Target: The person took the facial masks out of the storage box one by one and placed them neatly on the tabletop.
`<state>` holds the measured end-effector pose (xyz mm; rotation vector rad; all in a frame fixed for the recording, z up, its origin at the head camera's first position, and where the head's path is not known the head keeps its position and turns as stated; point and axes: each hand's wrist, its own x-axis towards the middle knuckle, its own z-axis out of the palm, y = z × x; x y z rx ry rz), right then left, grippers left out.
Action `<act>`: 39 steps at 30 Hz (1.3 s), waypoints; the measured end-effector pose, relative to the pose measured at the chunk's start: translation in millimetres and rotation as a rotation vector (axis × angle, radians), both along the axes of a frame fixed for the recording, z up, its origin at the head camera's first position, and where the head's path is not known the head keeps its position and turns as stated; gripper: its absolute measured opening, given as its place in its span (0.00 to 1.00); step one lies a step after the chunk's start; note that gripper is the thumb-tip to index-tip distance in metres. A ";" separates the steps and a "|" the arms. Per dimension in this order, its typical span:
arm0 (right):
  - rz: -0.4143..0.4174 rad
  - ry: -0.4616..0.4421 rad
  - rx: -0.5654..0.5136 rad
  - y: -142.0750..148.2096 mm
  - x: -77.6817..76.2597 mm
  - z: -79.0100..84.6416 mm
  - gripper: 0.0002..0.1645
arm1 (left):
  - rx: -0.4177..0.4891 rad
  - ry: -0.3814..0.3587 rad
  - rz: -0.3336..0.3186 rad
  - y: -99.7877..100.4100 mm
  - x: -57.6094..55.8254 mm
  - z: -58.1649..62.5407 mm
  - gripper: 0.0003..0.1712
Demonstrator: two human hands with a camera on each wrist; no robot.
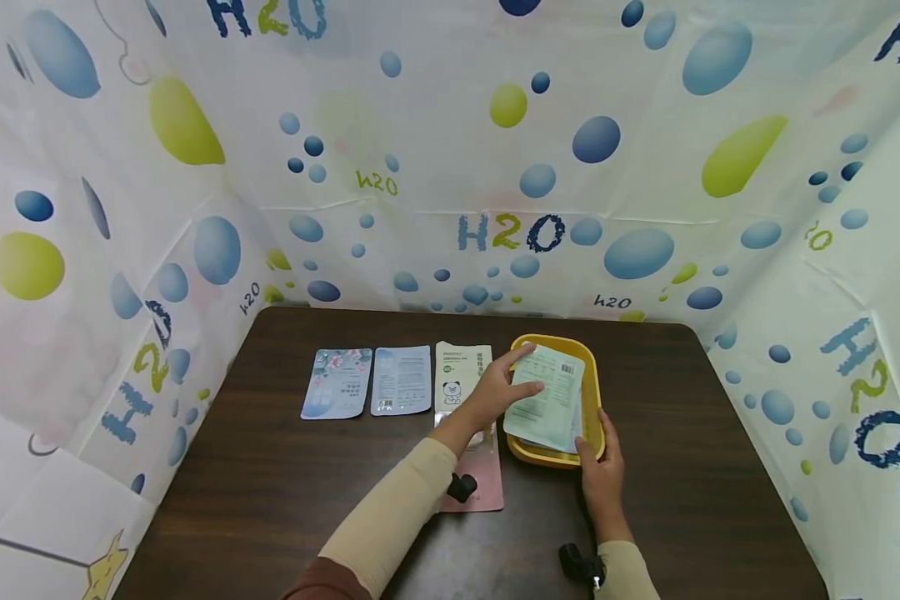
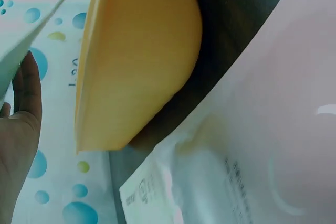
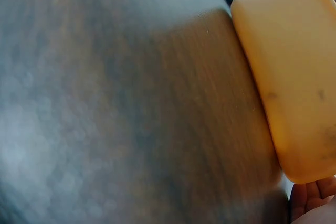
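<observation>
My left hand [image 1: 491, 396] pinches a pale green sachet [image 1: 547, 396], thumb on its face and fingers at its far left edge. In the left wrist view the green sachet [image 2: 21, 45] tilts above the rim of a yellow plastic basket [image 2: 136, 61], with the left hand [image 2: 21, 135] beside it. The yellow basket [image 1: 592, 400] sits on the table, and a bluish-white packet [image 1: 579, 427] shows partly under the green one. My right hand [image 1: 603, 471] grips the basket's near right corner, thumb at the rim. Its fingers [image 3: 312, 192] appear at the basket's corner in the right wrist view.
Left of the basket, a floral blue sachet [image 1: 337, 383], a blue printed sachet [image 1: 401, 381] and a cream sachet with a bear [image 1: 461, 367] lie in a row. A pink packet [image 1: 483, 483] lies nearer, partly under the left forearm. The dark wooden table [image 1: 270, 500] meets patterned sheeting behind.
</observation>
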<state>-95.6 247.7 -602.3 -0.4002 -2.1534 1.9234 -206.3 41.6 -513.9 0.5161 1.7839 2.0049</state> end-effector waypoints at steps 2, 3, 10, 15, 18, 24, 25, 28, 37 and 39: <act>-0.002 -0.002 0.008 0.0 0.0 -1.8 0.39 | 0.014 -0.002 0.005 -5.2 -2.1 3.4 0.42; -0.002 -0.002 0.009 -0.1 0.2 -1.9 0.39 | 0.019 0.000 0.006 -8.0 -3.6 4.4 0.42; 0.000 -0.017 0.007 0.6 0.7 0.7 0.39 | 0.125 -0.011 0.011 -33.8 -11.1 16.8 0.43; 0.011 -0.032 -0.001 2.4 -1.0 -1.7 0.40 | 0.192 0.001 0.020 -58.3 -10.6 26.8 0.43; 0.017 -0.037 -0.002 2.9 -1.3 -2.0 0.40 | 0.226 -0.001 0.031 -74.2 -7.0 27.5 0.43; 0.013 -0.030 0.016 2.4 -1.2 0.5 0.40 | 0.233 -0.017 0.059 -107.3 3.5 20.0 0.43; 0.012 -0.035 0.019 2.3 -1.2 0.9 0.40 | 0.228 -0.019 0.064 -113.2 5.2 18.4 0.42; 0.013 -0.049 0.024 2.1 -1.3 1.0 0.40 | 0.210 -0.027 0.079 -130.8 9.2 11.9 0.42; 0.027 -0.087 0.030 -7.4 7.4 29.0 0.40 | 0.038 -0.044 0.173 -175.5 17.0 -13.5 0.42; 0.021 -0.072 0.037 -6.2 5.8 23.1 0.40 | -0.021 -0.026 0.178 -183.4 17.8 -18.4 0.42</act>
